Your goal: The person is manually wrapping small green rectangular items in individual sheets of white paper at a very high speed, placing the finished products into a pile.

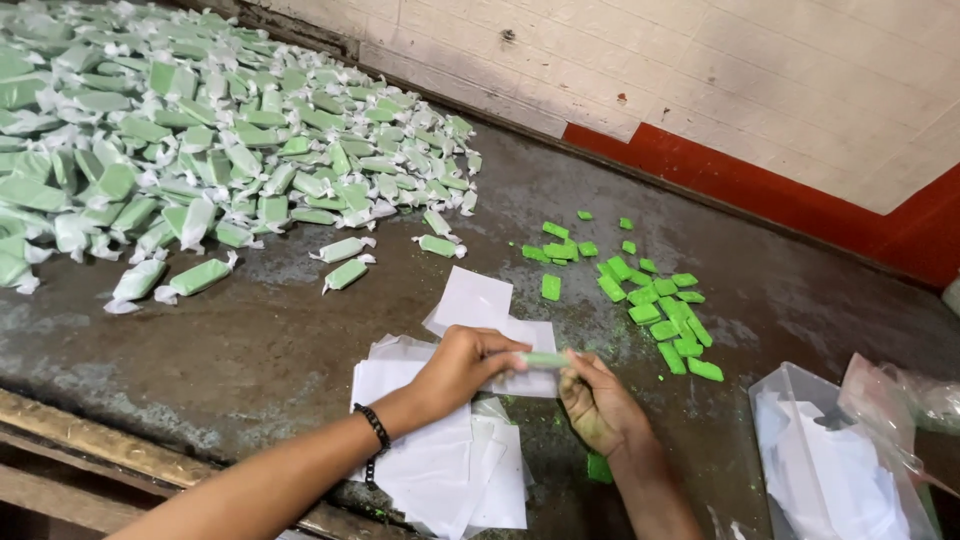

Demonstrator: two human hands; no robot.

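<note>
Soft, even daylight fills the scene, moderately bright, with no hard-edged shadows. The pale wall (780,70) at the top right is the brightest area and looks slightly washed out. The dark desk (250,340) carries a dull sheen across its middle. Only faint, diffuse shadows sit under the hands (530,375) and forearms. Focus is fairly sharp at the centre; the heap of wrapped green pieces (180,130) softens toward the left edge, and straight edges bow a little from wide-angle distortion.
</note>
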